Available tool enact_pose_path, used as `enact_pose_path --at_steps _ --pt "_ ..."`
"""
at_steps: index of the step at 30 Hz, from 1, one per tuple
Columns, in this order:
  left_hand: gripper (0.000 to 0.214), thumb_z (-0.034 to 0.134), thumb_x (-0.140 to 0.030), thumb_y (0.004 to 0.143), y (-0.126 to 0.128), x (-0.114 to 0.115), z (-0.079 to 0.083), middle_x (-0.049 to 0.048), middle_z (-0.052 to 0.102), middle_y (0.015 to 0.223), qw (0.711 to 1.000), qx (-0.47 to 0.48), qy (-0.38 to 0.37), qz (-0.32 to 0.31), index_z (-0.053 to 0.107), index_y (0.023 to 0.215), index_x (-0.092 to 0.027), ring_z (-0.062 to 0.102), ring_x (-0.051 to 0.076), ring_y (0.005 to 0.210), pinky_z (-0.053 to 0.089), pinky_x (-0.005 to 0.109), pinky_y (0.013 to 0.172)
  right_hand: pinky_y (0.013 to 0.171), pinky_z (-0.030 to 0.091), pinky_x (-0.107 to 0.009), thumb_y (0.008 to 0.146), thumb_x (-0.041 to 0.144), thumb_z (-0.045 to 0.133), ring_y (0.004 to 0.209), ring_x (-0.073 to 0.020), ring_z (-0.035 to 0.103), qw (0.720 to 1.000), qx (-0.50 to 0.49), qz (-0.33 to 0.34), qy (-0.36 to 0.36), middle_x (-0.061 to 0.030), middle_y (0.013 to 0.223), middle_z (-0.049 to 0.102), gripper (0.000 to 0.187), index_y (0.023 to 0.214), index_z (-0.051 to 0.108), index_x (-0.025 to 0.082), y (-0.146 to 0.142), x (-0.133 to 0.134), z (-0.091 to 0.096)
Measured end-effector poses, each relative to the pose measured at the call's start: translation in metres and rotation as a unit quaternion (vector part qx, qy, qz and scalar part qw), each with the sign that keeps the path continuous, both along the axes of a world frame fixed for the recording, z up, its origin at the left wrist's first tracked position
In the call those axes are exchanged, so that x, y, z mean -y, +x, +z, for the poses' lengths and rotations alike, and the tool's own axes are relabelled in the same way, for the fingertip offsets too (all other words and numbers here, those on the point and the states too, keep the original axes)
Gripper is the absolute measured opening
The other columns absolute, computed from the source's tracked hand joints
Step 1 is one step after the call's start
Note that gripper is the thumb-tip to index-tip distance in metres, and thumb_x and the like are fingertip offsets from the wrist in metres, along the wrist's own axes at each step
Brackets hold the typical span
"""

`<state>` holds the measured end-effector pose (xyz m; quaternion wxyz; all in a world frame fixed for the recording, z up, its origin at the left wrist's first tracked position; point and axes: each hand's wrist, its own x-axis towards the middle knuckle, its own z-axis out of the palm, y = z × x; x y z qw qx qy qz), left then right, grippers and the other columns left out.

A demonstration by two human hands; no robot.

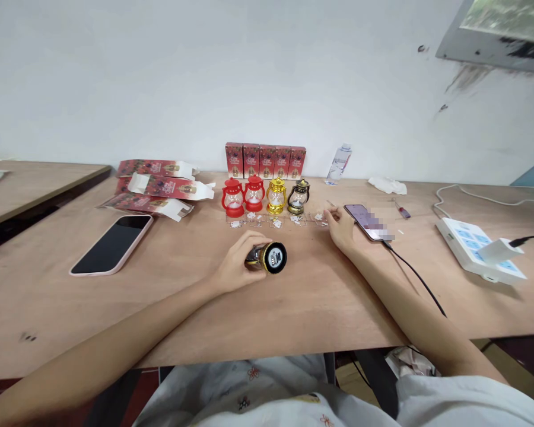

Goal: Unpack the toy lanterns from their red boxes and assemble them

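Observation:
My left hand (245, 261) is wrapped round a dark lantern with gold trim (273, 258), tipped on its side. Its round base faces me and shows a white disc with an opening in it. My right hand (339, 226) is at the right end of a row of small white parts with thin wires (276, 223), its fingertips pinched together. A small thin piece seems to be at those fingertips, too small to make out. Behind the row stand two red lanterns (234, 198), a gold lantern (276, 197) and a bronze lantern (298, 197), all upright.
Several red boxes (267, 161) stand against the wall; opened boxes (160, 187) lie left. A pink-edged phone (111, 244), a plugged-in phone (365, 222), a bottle (339, 164), a tissue (387, 185), a screwdriver (403, 210) and a power strip (465, 240) are also on the table.

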<state>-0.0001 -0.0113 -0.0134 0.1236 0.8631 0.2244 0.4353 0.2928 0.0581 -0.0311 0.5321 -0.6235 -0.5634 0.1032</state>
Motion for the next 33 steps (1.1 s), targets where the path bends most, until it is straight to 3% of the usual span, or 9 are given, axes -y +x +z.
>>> enact_pose_path --at_steps 5,9,13,18,23,33 --pt "0.045 0.062 -0.015 0.068 0.0 -0.001 -0.001 0.0082 0.058 0.105 1.0 -0.003 -0.021 0.012 0.046 0.109 -0.02 0.058 0.021 0.098 0.049 0.036 0.083 0.066 0.045 -0.031 0.083 0.037 0.056 0.066 -0.0156 0.055 0.985 0.048 0.101 0.134 -0.0025 0.074 0.063 0.017 0.082 0.059 0.021 -0.043 0.038 0.008" --pt "0.042 0.063 -0.018 0.069 -0.001 -0.002 -0.001 0.0083 0.06 0.105 0.999 -0.003 -0.027 0.023 0.046 0.108 -0.019 0.059 0.021 0.097 0.049 0.036 0.083 0.067 0.047 -0.029 0.085 0.024 0.057 0.07 -0.0141 0.057 0.938 0.125 0.232 0.225 -0.0015 0.077 0.063 0.004 0.085 0.06 0.022 -0.081 0.081 0.018" --pt "0.042 0.063 -0.021 0.071 -0.001 -0.002 -0.002 0.0086 0.06 0.104 1.0 -0.012 -0.007 0.023 0.046 0.109 -0.02 0.059 0.021 0.096 0.049 0.037 0.083 0.064 0.046 -0.028 0.086 0.018 0.057 0.07 -0.0137 0.057 0.899 0.222 0.264 0.27 -0.0038 0.077 0.064 0.006 0.086 0.063 0.02 -0.1 0.105 0.025" --pt "0.041 0.064 -0.023 0.072 -0.001 -0.002 -0.003 0.0092 0.061 0.104 0.999 -0.038 0.013 0.02 0.046 0.109 -0.02 0.059 0.022 0.095 0.048 0.038 0.082 0.063 0.044 -0.028 0.086 0.018 0.057 0.068 -0.0136 0.055 0.886 0.265 0.258 0.278 -0.0042 0.076 0.064 0.007 0.084 0.064 0.019 -0.099 0.1 0.02" --pt "0.04 0.066 -0.029 0.073 -0.001 -0.003 -0.004 0.0094 0.062 0.102 0.999 -0.042 0.02 0.02 0.047 0.107 -0.019 0.059 0.022 0.094 0.047 0.038 0.082 0.062 0.041 -0.029 0.085 0.017 0.058 0.068 -0.0146 0.054 0.87 0.266 0.312 0.272 -0.0038 0.076 0.065 0.004 0.083 0.061 0.019 -0.096 0.092 0.014" --pt "0.037 0.065 -0.03 0.076 -0.001 -0.004 -0.005 0.0081 0.062 0.101 0.997 -0.071 0.03 0.009 0.048 0.107 -0.02 0.058 0.022 0.095 0.045 0.037 0.083 0.062 0.037 -0.03 0.089 0.02 0.05 0.066 -0.016 0.05 0.859 0.3 0.339 0.238 -0.0047 0.074 0.061 0.011 0.079 0.055 0.018 -0.094 0.092 0.021"
